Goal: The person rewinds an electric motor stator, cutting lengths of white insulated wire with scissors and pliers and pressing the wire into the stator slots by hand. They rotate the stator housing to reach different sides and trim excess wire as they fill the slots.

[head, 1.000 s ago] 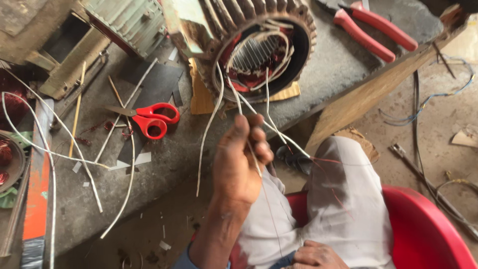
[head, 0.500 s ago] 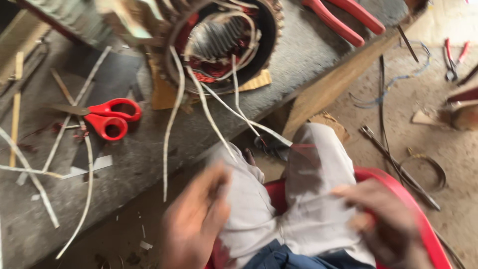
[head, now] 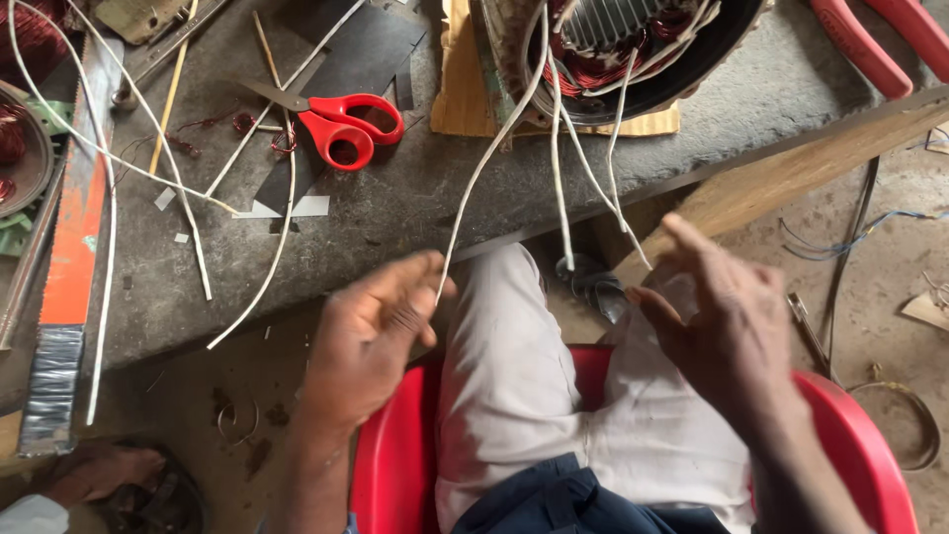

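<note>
Below bench: two hands [head: 534,326], four white leads [head: 554,148].

We see a grey, rough worktop [head: 395,218]. On it lie red-handled scissors [head: 341,124] on a dark sheet [head: 341,59], loose white sleeving tubes [head: 282,227], a thin wooden stick [head: 170,99], and a long orange-and-silver bar [head: 71,237] along its left side. A motor stator [head: 633,49] rests on a cardboard piece [head: 460,89], with red-handled pliers [head: 880,44] just beside it.
</note>
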Available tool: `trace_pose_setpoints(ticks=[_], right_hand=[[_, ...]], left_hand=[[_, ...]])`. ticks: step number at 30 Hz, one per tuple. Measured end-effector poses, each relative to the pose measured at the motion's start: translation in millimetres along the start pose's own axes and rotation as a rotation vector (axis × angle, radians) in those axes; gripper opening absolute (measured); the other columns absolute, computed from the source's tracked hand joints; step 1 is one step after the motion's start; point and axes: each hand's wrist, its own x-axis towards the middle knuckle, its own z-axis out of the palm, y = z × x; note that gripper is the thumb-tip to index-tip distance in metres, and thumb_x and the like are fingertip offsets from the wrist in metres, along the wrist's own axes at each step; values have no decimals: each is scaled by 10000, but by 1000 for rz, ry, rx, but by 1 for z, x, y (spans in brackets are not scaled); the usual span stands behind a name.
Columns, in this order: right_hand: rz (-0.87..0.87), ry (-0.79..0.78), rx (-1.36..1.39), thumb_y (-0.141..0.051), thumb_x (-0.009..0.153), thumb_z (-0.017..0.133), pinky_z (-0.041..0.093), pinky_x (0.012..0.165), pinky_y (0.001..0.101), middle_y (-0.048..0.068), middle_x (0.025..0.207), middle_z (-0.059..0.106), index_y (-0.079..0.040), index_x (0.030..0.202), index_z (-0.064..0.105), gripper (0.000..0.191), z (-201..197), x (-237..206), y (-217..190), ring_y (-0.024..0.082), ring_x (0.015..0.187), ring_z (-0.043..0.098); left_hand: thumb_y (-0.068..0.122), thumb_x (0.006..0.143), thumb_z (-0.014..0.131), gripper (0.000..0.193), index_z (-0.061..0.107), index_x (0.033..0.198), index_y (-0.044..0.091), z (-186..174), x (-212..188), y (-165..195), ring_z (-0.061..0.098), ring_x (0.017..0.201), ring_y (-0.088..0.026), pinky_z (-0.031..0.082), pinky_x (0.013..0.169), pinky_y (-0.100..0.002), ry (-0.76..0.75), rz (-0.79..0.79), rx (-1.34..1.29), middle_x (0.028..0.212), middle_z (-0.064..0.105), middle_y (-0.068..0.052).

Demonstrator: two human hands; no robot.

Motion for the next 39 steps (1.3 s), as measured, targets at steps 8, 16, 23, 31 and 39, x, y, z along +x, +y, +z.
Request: trace_pose_setpoints(ticks=[8, 16, 23, 31, 39], right_hand=[[540, -144, 1180, -48, 1026, 605, 467, 675, 261, 64, 917, 667, 49, 1325, 673, 322, 43, -84, 41, 98, 782, 572], [662, -162, 1676, -69, 1042, 581, 464, 733, 293, 89, 916, 633, 101, 1267, 628, 285, 58, -115, 62, 158, 828, 588], [738, -207, 1730, -84, 1046, 582, 468, 732, 311, 111, 900, 649, 88, 1233, 638, 261, 54, -131, 66, 184, 850, 614], [657, -169, 1301, -107, 1015, 594, 495, 697, 269, 54, 801, 656, 56, 1138, 692, 227, 49, -154, 47, 117, 728, 607], [543, -145, 928, -52, 986, 590, 490, 595, 235, 7, 641, 618, -6, 1076, 706, 154, 41, -151, 35, 77, 610, 585]], left_hand=[[86, 995, 651, 305, 675, 1251, -78, 6, -20, -42, 692, 739, -104, 527, 565, -211, -193, -221, -540, 1000, 763, -146], [86, 997, 629, 308, 673, 1267, -56, 21, -30, -38, 708, 770, -109, 550, 595, -215, -231, -275, -612, 1105, 765, -177], [130, 962, 639, 317, 686, 1239, -18, 31, -40, -16, 765, 762, -127, 609, 567, -245, -173, -132, -274, 1101, 799, -141], [116, 892, 803, 161, 746, 1029, 54, 53, -42, -8, 732, 793, -164, 578, 672, -277, 306, 467, 664, 964, 745, -77], [182, 824, 869, 320, 686, 1009, -5, 60, -32, -21, 668, 623, -167, 514, 540, -309, 443, 430, 798, 914, 732, -103]])
